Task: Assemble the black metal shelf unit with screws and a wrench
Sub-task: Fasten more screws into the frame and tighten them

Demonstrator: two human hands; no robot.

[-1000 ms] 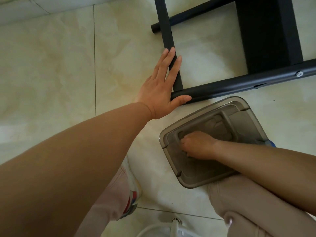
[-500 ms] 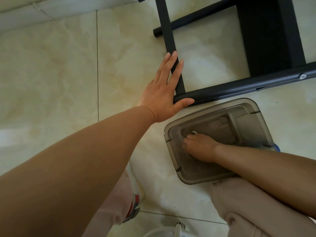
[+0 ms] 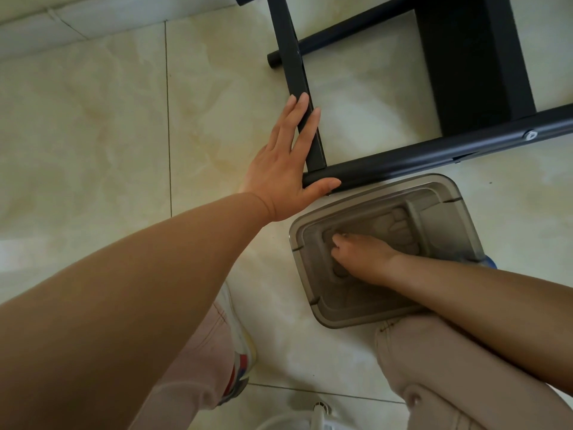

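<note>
The black metal shelf frame lies on the tiled floor, with a round tube point(image 3: 434, 153) running right from a corner and a square bar point(image 3: 290, 51) running away from it. A silver bolt head point(image 3: 530, 135) sits in the tube, beside a black shelf panel point(image 3: 471, 57). My left hand point(image 3: 285, 172) rests flat on that corner, fingers straight along the bar and thumb on the tube's end. My right hand point(image 3: 359, 252) reaches into a grey translucent plastic box point(image 3: 341, 318) just below the tube. Its fingers curl down at the box's bottom, hiding anything they hold.
A second black tube point(image 3: 341, 29) lies behind the bar. My knees and a white shoe point(image 3: 238, 352) are at the bottom, beside a white rounded object point(image 3: 316, 417) at the lower edge. Something blue point(image 3: 490, 261) peeks out by the box's right side.
The view has shifted slightly. My left hand stays on the frame corner. My right hand's fingers have moved a little within the grey box.
</note>
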